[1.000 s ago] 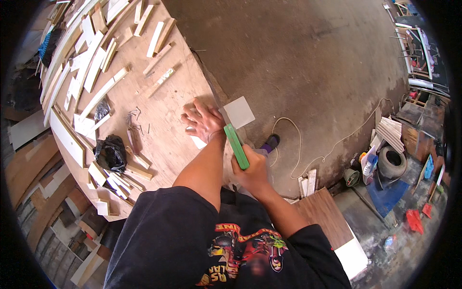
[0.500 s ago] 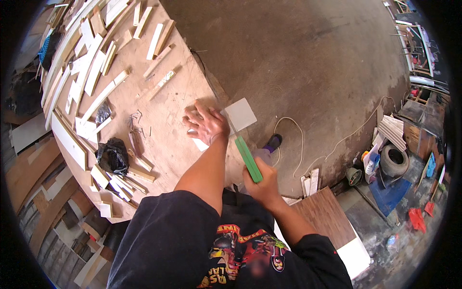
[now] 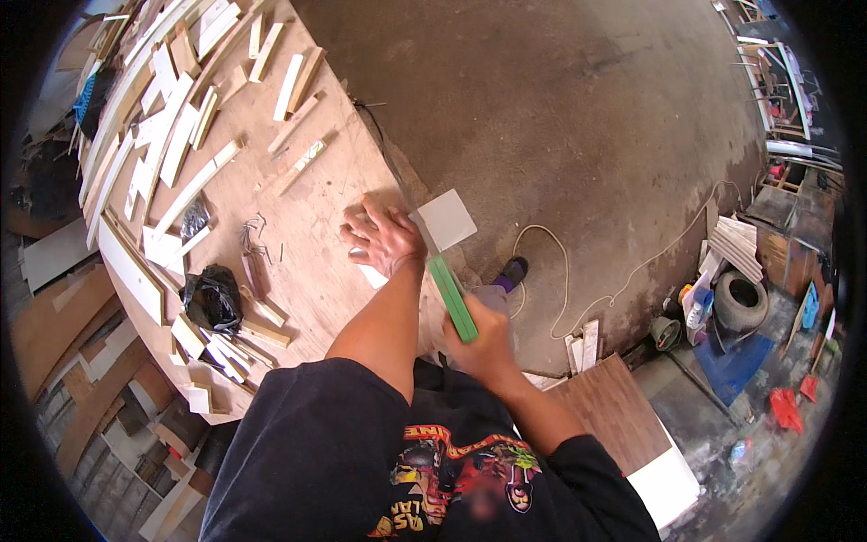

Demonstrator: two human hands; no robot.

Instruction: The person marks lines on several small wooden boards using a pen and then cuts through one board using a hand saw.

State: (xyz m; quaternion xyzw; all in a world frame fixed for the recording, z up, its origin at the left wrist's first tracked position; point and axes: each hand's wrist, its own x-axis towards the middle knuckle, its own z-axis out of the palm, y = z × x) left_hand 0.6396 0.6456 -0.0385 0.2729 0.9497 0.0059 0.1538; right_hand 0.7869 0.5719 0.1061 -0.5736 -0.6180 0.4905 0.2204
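Note:
My left hand (image 3: 386, 237) lies on a white board (image 3: 447, 220) at the edge of the wooden worktable (image 3: 312, 217), its fingers spread and pressing down. One part of the board juts past the table edge over the floor; another corner shows beneath my wrist. My right hand (image 3: 479, 339) is closed around the green handle of a hand saw (image 3: 452, 298). The handle points up toward the board, just right of my left wrist. Its thin blade hardly shows against the board's edge.
Many wood strips (image 3: 172, 126) cover the table's left side, along with a black plastic bag (image 3: 213, 298) and loose nails (image 3: 256, 230). A cord (image 3: 564, 271) runs over the floor. On the right lie a brown wood-patterned panel (image 3: 610, 406), a tire (image 3: 739, 303) and a blue sheet (image 3: 731, 366).
My right hand and the green saw handle have shifted slightly left, closer to my left wrist. Less blade shows now. The left hand stays on the board.

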